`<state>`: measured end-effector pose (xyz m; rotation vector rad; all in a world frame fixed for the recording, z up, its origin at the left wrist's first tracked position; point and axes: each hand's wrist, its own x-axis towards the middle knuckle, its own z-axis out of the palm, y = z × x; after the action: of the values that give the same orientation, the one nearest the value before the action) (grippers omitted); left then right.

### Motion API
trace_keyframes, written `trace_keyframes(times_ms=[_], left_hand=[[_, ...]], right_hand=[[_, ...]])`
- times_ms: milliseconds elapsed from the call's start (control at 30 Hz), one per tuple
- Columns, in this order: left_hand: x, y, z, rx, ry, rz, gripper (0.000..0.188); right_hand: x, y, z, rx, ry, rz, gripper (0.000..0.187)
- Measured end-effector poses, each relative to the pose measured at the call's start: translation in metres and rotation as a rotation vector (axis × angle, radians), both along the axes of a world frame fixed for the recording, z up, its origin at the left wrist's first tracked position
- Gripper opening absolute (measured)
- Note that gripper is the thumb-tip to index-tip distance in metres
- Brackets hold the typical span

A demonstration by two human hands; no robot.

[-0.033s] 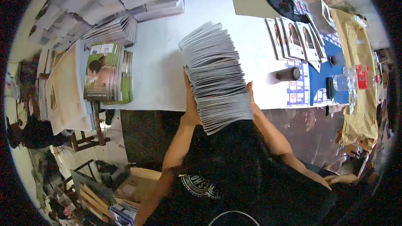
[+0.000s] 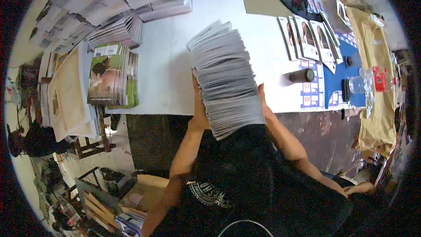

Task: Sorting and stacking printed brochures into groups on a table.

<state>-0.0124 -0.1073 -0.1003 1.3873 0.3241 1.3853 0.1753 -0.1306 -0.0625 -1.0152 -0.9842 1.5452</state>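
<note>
A long, thick stack of thin booklets (image 2: 226,77) is held between my two hands at the table's front edge, its near end close to my dark shirt. Their pale edges face up, and the far end fans out slightly to the left. My left hand (image 2: 199,107) presses along the stack's left side, and its fingers are mostly hidden. Against the right side rests my right hand (image 2: 263,101), with a fingertip showing; its other fingers are behind the booklets. To the left lies a smaller pile of booklets with green picture covers (image 2: 105,77).
Tall piles of printed booklets (image 2: 127,0) fill the back left of the white table (image 2: 164,74). On the right are several white-covered booklets (image 2: 307,37), a dark cylinder (image 2: 302,75), a clear bottle with a red label (image 2: 372,80) and brown wrapping paper (image 2: 377,118). Another person's hand (image 2: 359,188) shows at lower right.
</note>
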Motion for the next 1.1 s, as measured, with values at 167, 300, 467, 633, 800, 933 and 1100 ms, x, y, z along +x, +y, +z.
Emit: trace_keyframes(times_ms=[167,300,467,633,800,933,1100], left_hand=[[-0.014,0.015,-0.018,-0.043,0.209,0.121,0.145],[-0.011,0.008,-0.020,-0.098,0.278,0.353,0.123],[-0.012,-0.012,-0.007,-0.276,0.302,0.250,0.104],[-0.030,-0.034,-0.029,-0.535,0.431,0.096,0.085],[0.000,-0.039,0.001,-0.337,0.431,0.222,0.045],[0.000,-0.035,0.008,-0.397,0.755,0.269,0.034],[0.017,-0.003,-0.002,-0.447,0.260,0.471,0.018]], right_hand=[[0.009,0.035,-0.001,0.198,-0.085,-0.019,0.092],[-0.005,0.054,0.053,0.110,-0.260,0.073,0.074],[-0.010,0.030,0.042,0.322,-0.118,-0.026,0.078],[-0.002,0.029,0.034,0.213,-0.129,0.074,0.088],[-0.007,0.012,0.029,0.414,-0.199,-0.058,0.096],[0.002,0.012,0.020,0.508,-0.122,-0.025,0.108],[0.009,0.020,0.015,0.586,-0.601,0.004,0.106]])
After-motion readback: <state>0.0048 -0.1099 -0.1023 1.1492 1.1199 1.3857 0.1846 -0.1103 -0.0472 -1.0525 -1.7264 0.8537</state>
